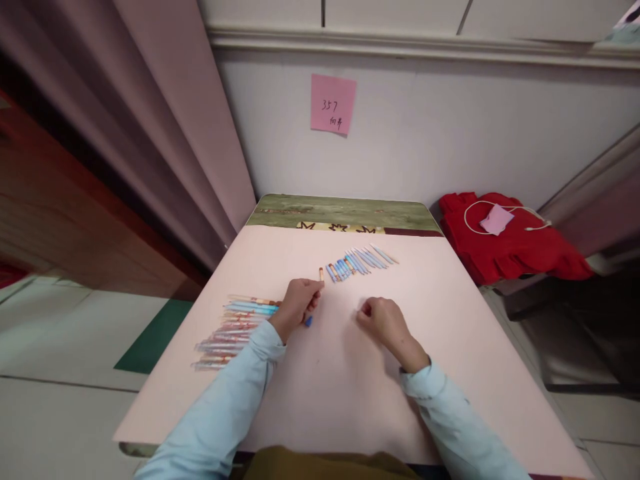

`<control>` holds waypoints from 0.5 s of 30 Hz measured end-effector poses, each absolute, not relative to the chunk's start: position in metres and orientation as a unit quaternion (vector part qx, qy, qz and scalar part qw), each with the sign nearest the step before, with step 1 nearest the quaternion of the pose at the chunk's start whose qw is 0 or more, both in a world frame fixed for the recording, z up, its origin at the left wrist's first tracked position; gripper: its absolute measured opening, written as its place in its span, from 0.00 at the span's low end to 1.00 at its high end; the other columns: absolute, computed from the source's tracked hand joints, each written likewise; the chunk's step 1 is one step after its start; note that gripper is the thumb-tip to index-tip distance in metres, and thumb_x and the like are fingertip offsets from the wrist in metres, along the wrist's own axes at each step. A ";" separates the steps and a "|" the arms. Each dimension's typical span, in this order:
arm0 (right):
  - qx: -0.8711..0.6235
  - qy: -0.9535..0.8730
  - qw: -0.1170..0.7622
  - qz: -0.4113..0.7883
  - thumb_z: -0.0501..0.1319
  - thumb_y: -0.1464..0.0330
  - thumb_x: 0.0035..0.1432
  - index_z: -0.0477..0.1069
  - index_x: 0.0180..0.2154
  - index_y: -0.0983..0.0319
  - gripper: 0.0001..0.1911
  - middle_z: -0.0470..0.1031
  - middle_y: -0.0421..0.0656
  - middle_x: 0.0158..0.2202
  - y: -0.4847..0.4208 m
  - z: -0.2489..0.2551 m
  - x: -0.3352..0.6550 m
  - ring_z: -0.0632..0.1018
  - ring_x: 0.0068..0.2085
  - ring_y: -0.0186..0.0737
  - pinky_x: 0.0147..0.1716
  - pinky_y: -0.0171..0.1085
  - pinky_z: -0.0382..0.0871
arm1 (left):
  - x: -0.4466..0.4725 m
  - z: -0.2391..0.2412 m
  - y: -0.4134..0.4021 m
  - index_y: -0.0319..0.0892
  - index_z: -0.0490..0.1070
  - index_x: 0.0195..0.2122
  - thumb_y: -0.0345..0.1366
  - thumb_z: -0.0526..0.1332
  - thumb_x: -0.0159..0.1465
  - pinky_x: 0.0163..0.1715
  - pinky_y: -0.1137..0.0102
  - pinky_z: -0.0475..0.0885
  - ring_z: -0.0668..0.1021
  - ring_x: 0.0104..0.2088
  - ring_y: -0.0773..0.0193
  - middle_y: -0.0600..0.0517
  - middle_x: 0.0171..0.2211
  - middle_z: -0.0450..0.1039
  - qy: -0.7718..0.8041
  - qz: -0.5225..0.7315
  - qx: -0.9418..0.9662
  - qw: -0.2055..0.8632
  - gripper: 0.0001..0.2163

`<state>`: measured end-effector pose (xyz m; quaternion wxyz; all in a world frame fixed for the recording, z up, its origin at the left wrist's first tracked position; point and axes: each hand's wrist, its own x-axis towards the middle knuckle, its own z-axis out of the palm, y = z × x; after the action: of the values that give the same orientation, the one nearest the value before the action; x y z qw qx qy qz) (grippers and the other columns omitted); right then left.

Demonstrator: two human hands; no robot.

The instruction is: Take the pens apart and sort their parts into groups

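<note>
My left hand (299, 301) is curled round a pen; its orange end (321, 273) sticks out past my fingers and a blue end (309, 321) shows below the palm. It hovers between two groups of pens. A row of pen barrels (235, 331) lies left of it, and a fanned row of blue pen parts (361, 261) lies just beyond it on the pink table (350, 373). My right hand (384, 321) rests on the table to the right, fingers loosely curled in; whether it holds anything is hidden.
A pink sticky note (333, 104) is on the wall ahead. Red cloth (505, 240) with a white cable and a pink slip lies on a seat to the right. A curtain (165, 120) hangs at left. A green patterned strip (345, 213) edges the table's far side.
</note>
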<state>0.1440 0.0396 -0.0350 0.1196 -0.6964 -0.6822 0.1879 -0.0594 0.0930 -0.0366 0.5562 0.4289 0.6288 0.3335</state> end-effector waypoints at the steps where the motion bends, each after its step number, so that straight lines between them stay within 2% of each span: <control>1: -0.688 -0.685 0.141 0.195 0.59 0.70 0.50 0.75 0.22 0.60 0.08 0.77 0.44 0.24 0.048 -0.034 0.135 0.74 0.27 0.38 0.26 0.35 0.55 | -0.060 -0.038 0.096 0.41 0.66 0.21 0.41 0.61 0.57 0.14 0.75 0.55 0.63 0.14 0.71 0.56 0.14 0.62 0.660 0.311 0.468 0.498 0.12; 3: -0.676 -0.685 0.180 0.203 0.59 0.70 0.52 0.76 0.25 0.61 0.08 0.78 0.44 0.25 0.067 -0.033 0.117 0.75 0.28 0.38 0.28 0.34 0.57 | -0.063 -0.041 0.107 0.41 0.67 0.20 0.38 0.60 0.58 0.17 0.74 0.58 0.66 0.15 0.69 0.55 0.13 0.63 0.702 0.276 0.522 0.399 0.11; 5: -0.682 -0.683 0.186 0.186 0.59 0.71 0.54 0.77 0.28 0.61 0.08 0.80 0.45 0.28 0.086 -0.034 0.099 0.77 0.31 0.39 0.29 0.33 0.59 | -0.065 -0.042 0.120 0.41 0.67 0.18 0.34 0.60 0.56 0.19 0.73 0.60 0.68 0.16 0.67 0.54 0.12 0.63 0.721 0.255 0.539 0.353 0.10; 9: -0.700 -0.685 0.149 0.136 0.58 0.68 0.60 0.78 0.36 0.63 0.11 0.81 0.50 0.34 0.110 -0.043 0.072 0.80 0.36 0.43 0.32 0.34 0.63 | -0.065 -0.045 0.137 0.41 0.68 0.15 0.30 0.61 0.54 0.24 0.71 0.62 0.73 0.21 0.62 0.51 0.11 0.63 0.738 0.219 0.553 0.319 0.11; 15: -0.710 -0.687 0.107 0.111 0.53 0.66 0.67 0.78 0.40 0.66 0.16 0.81 0.55 0.36 0.117 -0.052 0.059 0.81 0.38 0.46 0.34 0.36 0.67 | -0.057 -0.051 0.142 0.39 0.75 0.22 0.32 0.64 0.52 0.29 0.70 0.64 0.78 0.31 0.57 0.47 0.20 0.73 0.747 0.198 0.562 0.294 0.04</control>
<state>0.0588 0.1170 -0.0522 0.1071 -0.7099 -0.6872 0.1112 -0.0570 0.1418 -0.0510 0.2937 0.5623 0.7471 0.1984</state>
